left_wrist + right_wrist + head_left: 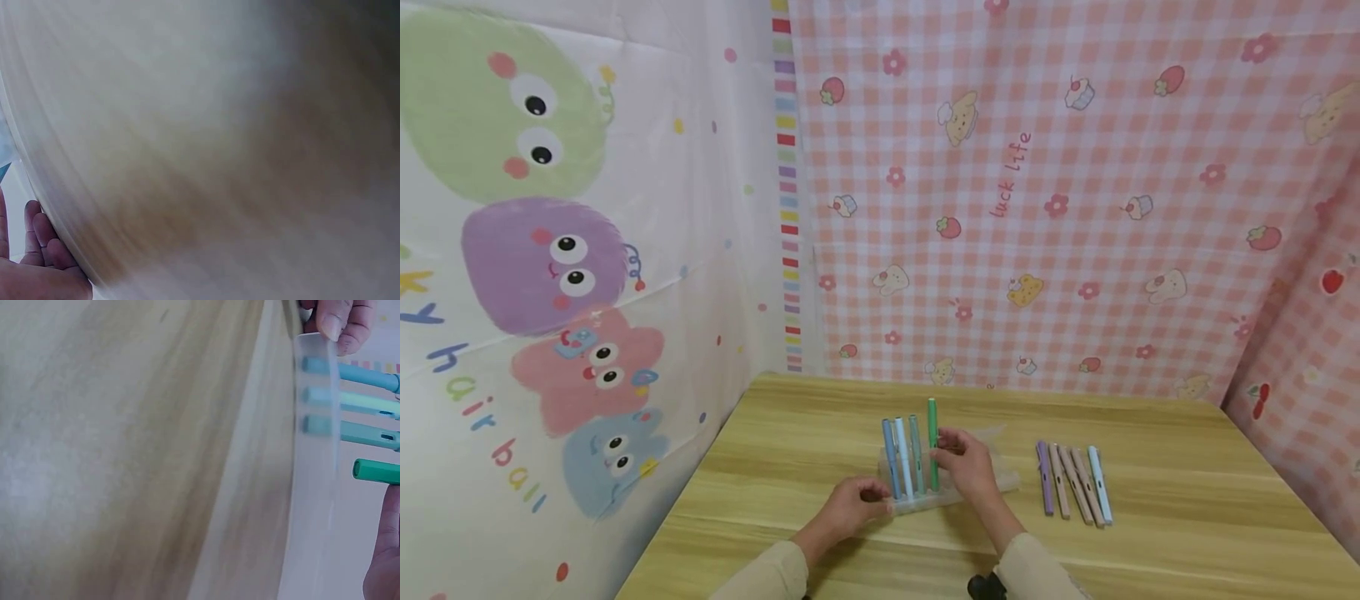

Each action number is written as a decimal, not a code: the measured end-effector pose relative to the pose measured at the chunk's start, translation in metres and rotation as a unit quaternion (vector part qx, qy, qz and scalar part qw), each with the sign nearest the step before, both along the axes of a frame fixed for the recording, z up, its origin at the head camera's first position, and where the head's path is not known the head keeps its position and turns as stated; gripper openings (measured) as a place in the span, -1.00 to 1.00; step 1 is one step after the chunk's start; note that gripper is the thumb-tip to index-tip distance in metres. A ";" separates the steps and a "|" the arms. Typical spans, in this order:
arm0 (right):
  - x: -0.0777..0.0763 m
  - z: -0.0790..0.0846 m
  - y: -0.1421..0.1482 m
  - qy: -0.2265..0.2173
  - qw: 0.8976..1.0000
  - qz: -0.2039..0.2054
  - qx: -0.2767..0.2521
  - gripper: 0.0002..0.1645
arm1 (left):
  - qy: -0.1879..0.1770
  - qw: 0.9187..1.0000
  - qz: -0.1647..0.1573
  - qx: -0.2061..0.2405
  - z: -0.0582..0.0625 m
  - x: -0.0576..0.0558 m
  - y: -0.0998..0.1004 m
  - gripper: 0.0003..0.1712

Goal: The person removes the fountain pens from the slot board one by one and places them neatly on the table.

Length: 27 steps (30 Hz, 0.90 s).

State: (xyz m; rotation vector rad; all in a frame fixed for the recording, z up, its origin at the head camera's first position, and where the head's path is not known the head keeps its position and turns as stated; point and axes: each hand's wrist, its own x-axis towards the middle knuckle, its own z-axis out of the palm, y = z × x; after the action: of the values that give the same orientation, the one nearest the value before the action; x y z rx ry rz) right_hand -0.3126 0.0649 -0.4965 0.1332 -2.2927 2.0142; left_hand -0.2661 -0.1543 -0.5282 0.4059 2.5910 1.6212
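Note:
A translucent plastic pen holder (938, 501) stands on the table with three pens in it: a dark blue pen (891, 458), a light blue pen (903, 458) and a teal pen (917, 454). Their lower ends show behind its front strip in the right wrist view. My left hand (852, 503) pinches the holder's left end between thumb and fingers. A green pen (933, 442) is held upright by my right hand (968, 463), right of the teal pen. In the right wrist view the green pen's lower end (375, 471) is apart from the strip.
Right of the holder lie several pens side by side: a purple pen (1045, 479), brownish pens (1060, 482) and a pale blue pen (1100, 485). The wooden table (760, 467) meets a checked pink cloth (1037, 250) behind and a printed white cloth (700, 208) at left.

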 end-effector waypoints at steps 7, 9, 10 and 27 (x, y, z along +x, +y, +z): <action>-0.002 0.011 0.011 -0.017 1.000 -0.009 -0.004 -0.58 | 0.000 1.000 -0.004 0.003 0.000 0.001 -0.001 -0.83; -0.003 0.013 0.016 -0.026 1.000 -0.013 -0.003 -0.56 | -0.001 1.000 -0.005 0.005 0.000 0.001 -0.001 -0.83; -0.004 0.013 0.019 -0.029 0.999 -0.015 -0.001 -0.55 | -0.003 1.000 -0.003 0.003 0.000 0.001 -0.001 -0.83; -0.010 0.020 0.094 -0.067 0.998 -0.013 -0.017 -0.45 | -0.004 1.000 -0.003 0.004 -0.003 -0.001 -0.001 -0.82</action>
State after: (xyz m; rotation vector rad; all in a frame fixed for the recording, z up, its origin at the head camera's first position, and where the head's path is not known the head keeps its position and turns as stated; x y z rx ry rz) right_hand -0.3225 0.1588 -0.4770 -0.0358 -2.3230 2.1073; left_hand -0.2675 -0.1548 -0.5309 0.4055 2.5769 1.6274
